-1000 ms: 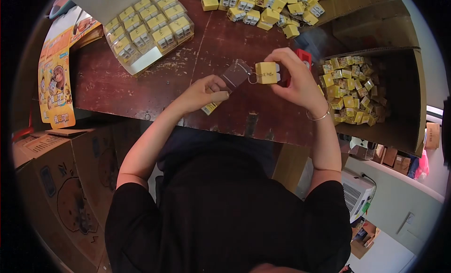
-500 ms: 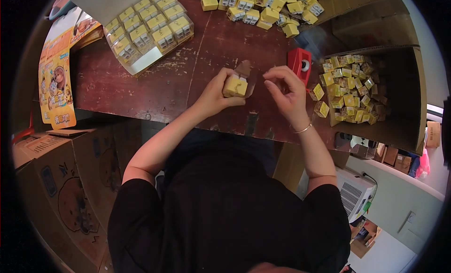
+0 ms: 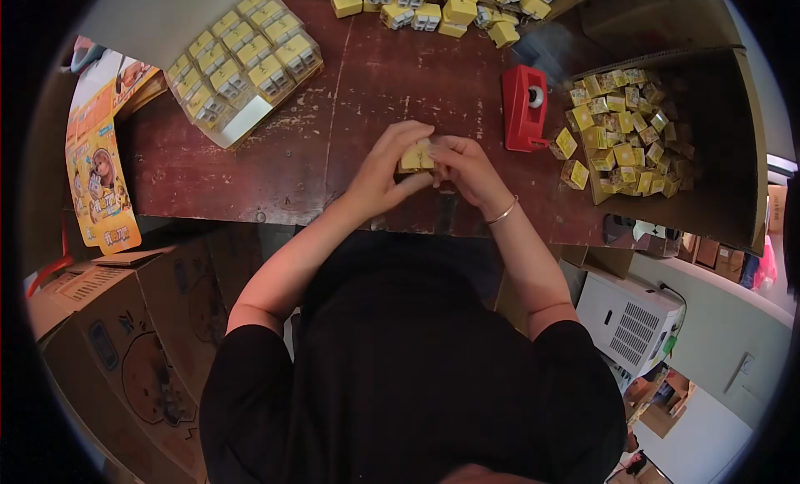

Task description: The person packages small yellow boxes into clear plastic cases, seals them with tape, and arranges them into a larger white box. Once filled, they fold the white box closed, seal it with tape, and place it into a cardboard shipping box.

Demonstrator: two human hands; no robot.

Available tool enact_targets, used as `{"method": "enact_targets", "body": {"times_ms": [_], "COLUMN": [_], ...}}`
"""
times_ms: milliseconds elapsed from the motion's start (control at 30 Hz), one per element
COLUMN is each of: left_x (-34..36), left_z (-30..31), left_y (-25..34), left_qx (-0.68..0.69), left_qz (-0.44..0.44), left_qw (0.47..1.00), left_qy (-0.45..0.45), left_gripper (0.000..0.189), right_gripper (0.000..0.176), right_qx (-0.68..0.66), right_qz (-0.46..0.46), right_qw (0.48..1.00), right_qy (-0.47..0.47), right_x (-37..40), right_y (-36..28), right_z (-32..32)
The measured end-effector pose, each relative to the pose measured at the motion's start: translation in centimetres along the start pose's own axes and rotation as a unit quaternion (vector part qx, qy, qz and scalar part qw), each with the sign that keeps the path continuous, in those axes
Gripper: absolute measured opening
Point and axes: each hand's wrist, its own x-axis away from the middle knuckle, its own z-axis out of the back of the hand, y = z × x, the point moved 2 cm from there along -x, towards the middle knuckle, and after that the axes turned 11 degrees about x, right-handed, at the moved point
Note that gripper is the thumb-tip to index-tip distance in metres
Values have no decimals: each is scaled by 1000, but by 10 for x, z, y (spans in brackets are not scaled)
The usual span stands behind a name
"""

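On the scratched red bench [image 3: 250, 167], near its front edge, the left hand [image 3: 382, 174] and right hand [image 3: 463, 166] are both closed on one little yellow block [image 3: 414, 157], keeping it steady. The red tape holder [image 3: 522, 111] sits close by.

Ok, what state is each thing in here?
yellow block: held between both hands
left hand: shut on the yellow block
right hand: pinching the yellow block
tape dispenser: standing on the table, untouched
cardboard box: open, on its side, holding yellow packs
clear tray: filled in rows
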Motion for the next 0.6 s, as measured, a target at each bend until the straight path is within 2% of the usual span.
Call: {"method": "enact_targets", "body": {"times_ms": [33, 67, 100, 133, 167, 200, 233, 267, 333, 367, 500, 567, 600], "left_x": [2, 1, 2, -5, -6, -9, -10, -11, -13, -13, -16, -18, -19], "left_z": [2, 6, 9, 3, -7, -15, -19, -20, -19, -20, -25, -27, -28], "left_y": [-2, -7, -10, 6, 9, 11, 13, 18, 16, 15, 14, 17, 19], "left_qx": [1, 5, 9, 90, 91, 106, 122, 36, 67, 97, 78, 168, 168], "left_qz": [2, 32, 63, 134, 136, 129, 122, 92, 82, 77, 58, 116, 117], "left_qw": [1000, 999, 995, 977, 977, 975, 972, 988, 990, 990, 993, 975, 976], "left_qy": [-3, 34, 72, 140, 137, 148, 158, 118, 91, 70, 62, 84, 81], "left_gripper": [39, 37, 35, 30, 30, 32, 35, 34, 32, 31, 26, 24, 24], "right_gripper": [17, 36, 57, 57, 74, 91, 92, 92, 89, 89, 86, 85, 85], "right_qx": [-3, 104, 208, 206, 336, 457, 362, 360, 406, 404, 410, 410, 403], "right_qz": [0, 95, 188, 187, 229, 264, 198, 200, 221, 221, 232, 229, 224], "right_qw": [1000, 989, 956, 956, 901, 823, 884, 883, 852, 852, 847, 845, 851], "right_qy": [2, 47, 91, 91, 151, 208, 220, 225, 245, 248, 247, 253, 250], "right_x": [6, 11, 16, 15, 15, 17, 21, 23, 28, 30, 38, 43, 46], "right_y": [2, 0, -3, 0, 2, 3, -2, -1, 0, 1, 2, 3, 3], "right_z": [-4, -11, -19, -27, -35, -42, -47, -44, -35, -33, -30, -28, -27]}}
